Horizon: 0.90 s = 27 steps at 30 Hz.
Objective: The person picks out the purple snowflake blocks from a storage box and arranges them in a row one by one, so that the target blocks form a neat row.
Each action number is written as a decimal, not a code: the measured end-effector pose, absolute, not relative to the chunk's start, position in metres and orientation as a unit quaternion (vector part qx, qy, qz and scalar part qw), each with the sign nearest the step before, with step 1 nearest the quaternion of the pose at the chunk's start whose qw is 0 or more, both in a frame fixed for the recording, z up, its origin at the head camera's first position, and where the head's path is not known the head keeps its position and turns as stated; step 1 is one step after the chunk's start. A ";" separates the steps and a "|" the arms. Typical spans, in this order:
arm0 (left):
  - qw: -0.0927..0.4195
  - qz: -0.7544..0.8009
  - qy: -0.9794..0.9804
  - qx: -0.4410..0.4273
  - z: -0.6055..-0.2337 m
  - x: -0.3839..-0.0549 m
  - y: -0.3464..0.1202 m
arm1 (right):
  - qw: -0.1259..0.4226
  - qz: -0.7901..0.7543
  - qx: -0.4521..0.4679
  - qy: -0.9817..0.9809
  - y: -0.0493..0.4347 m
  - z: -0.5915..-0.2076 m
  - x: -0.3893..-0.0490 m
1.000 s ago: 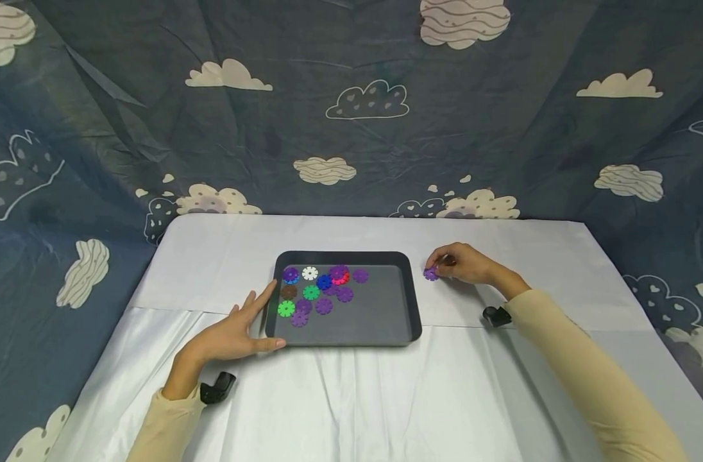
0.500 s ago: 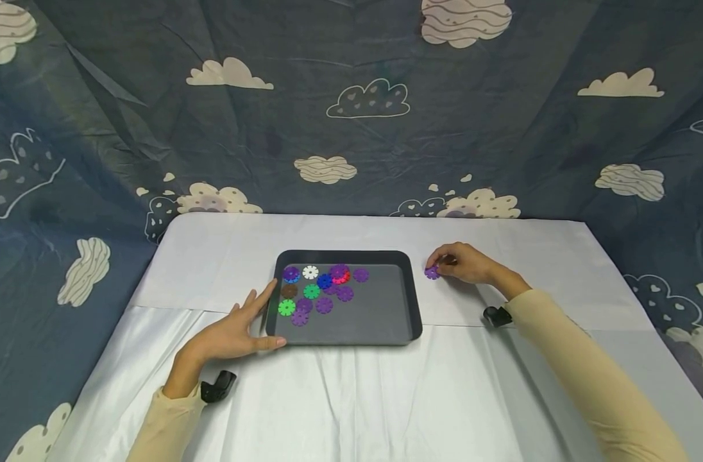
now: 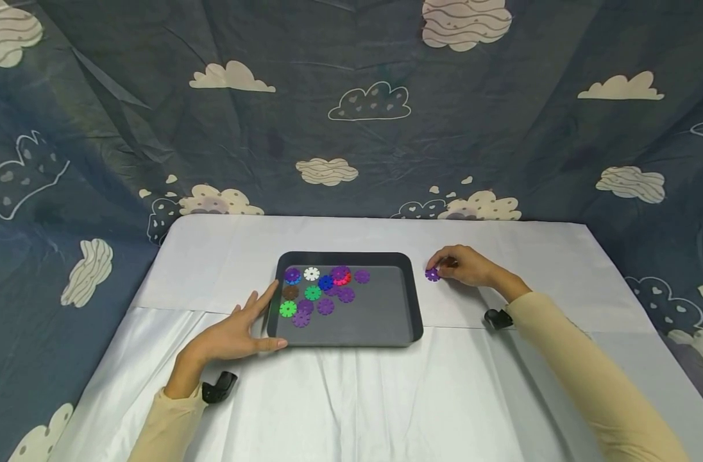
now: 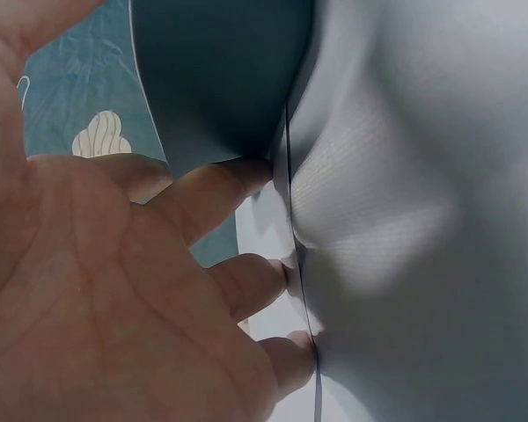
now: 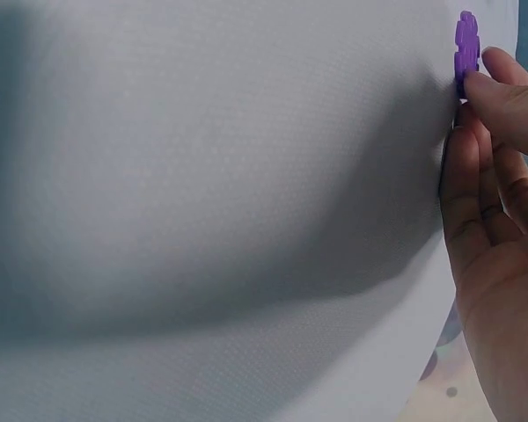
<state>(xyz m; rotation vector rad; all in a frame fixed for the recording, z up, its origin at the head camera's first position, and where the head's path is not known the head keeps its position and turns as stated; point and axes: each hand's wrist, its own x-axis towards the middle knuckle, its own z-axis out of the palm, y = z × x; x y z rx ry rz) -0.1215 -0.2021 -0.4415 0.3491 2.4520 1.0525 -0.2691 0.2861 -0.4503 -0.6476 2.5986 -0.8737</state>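
Observation:
In the head view, a dark grey rectangular tray (image 3: 380, 314) lies on the white cloth. My left hand (image 3: 227, 333) rests at its left side with fingers spread, the index fingertip at the upper left rim and the thumb along the lower left corner. To the right of the tray, my right hand (image 3: 467, 265) pinches a purple notched plastic disc (image 3: 432, 274) between thumb and forefinger, low over the cloth. The right wrist view shows this purple disc (image 5: 466, 51) on edge at the thumb tip, the other fingers loosely bent below it.
Several notched discs lie in the tray's left half, some overlapping: purple ones (image 3: 325, 307), a white one (image 3: 312, 274), a brown one (image 3: 290, 292), green ones (image 3: 288, 308), and blue and red ones. A dark cloud-printed curtain (image 3: 369, 147) hangs behind the white-covered table (image 3: 363, 398).

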 end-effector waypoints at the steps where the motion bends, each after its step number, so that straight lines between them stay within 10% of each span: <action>1: 0.223 0.381 0.888 0.127 -0.442 -0.122 -0.202 | 0.162 -0.307 -0.228 0.910 0.286 -0.450 -0.269; 27: 0.219 0.374 0.892 0.126 -0.442 -0.121 -0.202 | 0.152 -0.320 -0.259 0.899 0.277 -0.430 -0.274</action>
